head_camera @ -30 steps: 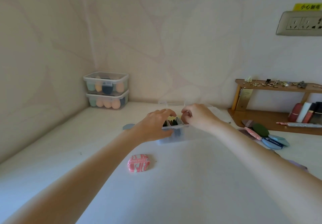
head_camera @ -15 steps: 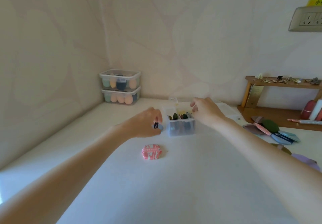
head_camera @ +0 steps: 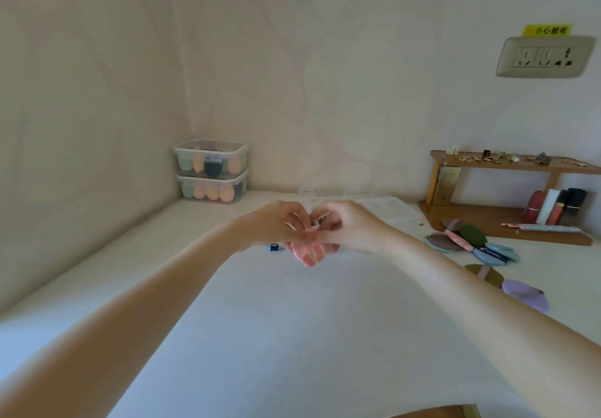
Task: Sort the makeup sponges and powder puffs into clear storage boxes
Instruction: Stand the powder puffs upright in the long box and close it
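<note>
Both grips, left hand and right hand, pinch the pink-and-white patterned powder puff together above the white counter, with loose puffs lying off to the right and two stacked clear boxes of sponges in the far corner.

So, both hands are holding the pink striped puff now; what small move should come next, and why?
Probably carry the pink striped puff forward to the open clear box just behind the hands. The left hand and right hand grip it together above the table, and more puffs wait at right.
</note>
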Tool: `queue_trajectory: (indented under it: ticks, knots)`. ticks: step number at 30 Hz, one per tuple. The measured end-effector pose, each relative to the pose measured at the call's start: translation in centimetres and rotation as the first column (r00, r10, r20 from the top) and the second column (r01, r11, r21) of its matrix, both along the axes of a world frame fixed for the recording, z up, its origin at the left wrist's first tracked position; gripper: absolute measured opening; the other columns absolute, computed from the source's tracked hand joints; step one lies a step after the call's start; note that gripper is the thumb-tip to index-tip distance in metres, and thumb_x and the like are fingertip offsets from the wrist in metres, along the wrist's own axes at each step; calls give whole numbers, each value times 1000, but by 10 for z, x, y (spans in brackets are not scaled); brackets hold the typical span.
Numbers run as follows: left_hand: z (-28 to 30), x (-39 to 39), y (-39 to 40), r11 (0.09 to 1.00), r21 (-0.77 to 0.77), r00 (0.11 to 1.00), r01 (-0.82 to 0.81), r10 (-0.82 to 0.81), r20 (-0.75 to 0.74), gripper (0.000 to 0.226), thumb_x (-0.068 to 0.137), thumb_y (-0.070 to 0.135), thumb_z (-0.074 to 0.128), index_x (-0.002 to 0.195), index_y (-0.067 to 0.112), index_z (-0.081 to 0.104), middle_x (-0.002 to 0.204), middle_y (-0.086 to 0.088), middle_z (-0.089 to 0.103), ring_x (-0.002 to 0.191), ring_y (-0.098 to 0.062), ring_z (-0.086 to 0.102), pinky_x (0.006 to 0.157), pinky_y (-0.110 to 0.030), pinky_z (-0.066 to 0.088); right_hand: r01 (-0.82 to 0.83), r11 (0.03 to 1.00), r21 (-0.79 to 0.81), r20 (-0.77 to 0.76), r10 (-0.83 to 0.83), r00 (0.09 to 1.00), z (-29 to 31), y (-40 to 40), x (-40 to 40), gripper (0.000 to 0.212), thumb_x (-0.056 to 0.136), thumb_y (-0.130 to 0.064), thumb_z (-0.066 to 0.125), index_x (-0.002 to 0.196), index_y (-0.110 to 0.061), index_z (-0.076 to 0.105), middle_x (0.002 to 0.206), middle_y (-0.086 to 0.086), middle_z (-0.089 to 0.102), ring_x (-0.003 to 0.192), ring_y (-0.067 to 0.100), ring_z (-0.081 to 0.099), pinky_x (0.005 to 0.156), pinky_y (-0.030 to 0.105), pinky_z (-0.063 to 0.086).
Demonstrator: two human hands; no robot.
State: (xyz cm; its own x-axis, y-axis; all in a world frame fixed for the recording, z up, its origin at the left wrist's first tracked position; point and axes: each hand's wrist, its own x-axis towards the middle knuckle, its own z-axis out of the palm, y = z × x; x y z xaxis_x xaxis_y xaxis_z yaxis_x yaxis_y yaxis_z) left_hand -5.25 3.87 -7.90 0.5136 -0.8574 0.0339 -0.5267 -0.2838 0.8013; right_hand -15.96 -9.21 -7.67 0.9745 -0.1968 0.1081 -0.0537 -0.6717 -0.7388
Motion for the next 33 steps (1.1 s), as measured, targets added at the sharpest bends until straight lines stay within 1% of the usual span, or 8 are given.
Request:
queue_trajectory:
  ticks: [4, 7, 13, 15, 18, 26, 30, 33]
  knots:
    - [7, 2, -29, 970, -201, 978, -138, 165, 124, 9, 91, 8, 55, 91, 15, 60, 98, -2, 62, 87, -16, 62, 86, -31, 54, 311, 949, 53, 268, -313, 911, 19, -36, -2, 19, 84, -8, 65, 98, -11, 53, 74, 5, 65, 59, 14, 53, 65, 26, 44]
    - [7, 3, -46, 995, -57, 891, -80, 97, 443, 27, 95, 12, 46, 118, 15, 60, 118, 5, 61, 109, -10, 56, 91, -17, 40, 479, 877, 28, 375, -454, 808, 20, -62, 4, 12, 87, -12, 63, 87, -13, 51, 81, 6, 63, 70, 21, 57, 63, 27, 44]
    - [-11, 10, -68, 974, 225, 784, 15, -151, 602, 43, 89, 8, 47, 129, 21, 54, 135, 3, 53, 123, -18, 49, 106, -33, 38, 477, 869, -132, 385, -399, 832, 0, -65, 28, 6, 85, -1, 53, 80, -6, 54, 62, 0, 59, 65, 13, 61, 59, 15, 45]
    - [-14, 10, -69, 969, 244, 769, 32, -180, 613, 46, 87, 5, 47, 130, 20, 52, 136, 2, 52, 124, -18, 46, 105, -33, 38, 446, 854, -269, 343, -348, 873, -7, -62, 37, 7, 84, -4, 52, 80, -9, 51, 78, 8, 68, 78, 26, 63, 69, 32, 49]
    - [-17, 9, -69, 971, 233, 766, 45, -183, 616, 45, 86, 5, 48, 130, 17, 52, 135, 0, 50, 122, -19, 46, 102, -29, 38, 405, 798, -447, 259, -318, 912, -15, -59, 46, 5, 86, -5, 51, 86, -7, 56, 94, 12, 65, 88, 31, 60, 67, 34, 42]
    - [-22, 13, -69, 979, 199, 780, 43, -157, 605, 44, 84, 7, 52, 127, 15, 52, 132, -2, 51, 121, -20, 47, 102, -28, 38, 272, 857, -438, 55, -277, 959, -18, -68, 44, 28, 81, 0, 44, 80, -5, 72, 84, 16, 71, 80, 30, 63, 68, 35, 49]
    - [-14, 17, -57, 999, -38, 843, -32, 48, 536, 40, 88, 8, 54, 127, 18, 52, 136, 1, 50, 124, -15, 47, 96, -16, 32, 354, 811, -466, 213, -285, 934, -7, -64, 33, 28, 91, -5, 43, 96, -5, 71, 91, 10, 71, 78, 22, 61, 73, 33, 51]
    - [-18, 39, -36, 956, -124, 821, -266, 292, 491, 33, 92, 4, 45, 121, 14, 58, 132, -1, 56, 122, -18, 51, 96, -21, 36, 318, 853, -414, 350, -173, 921, 8, -36, 25, 27, 95, -6, 42, 97, -2, 69, 76, 4, 64, 57, 7, 52, 56, 13, 39]
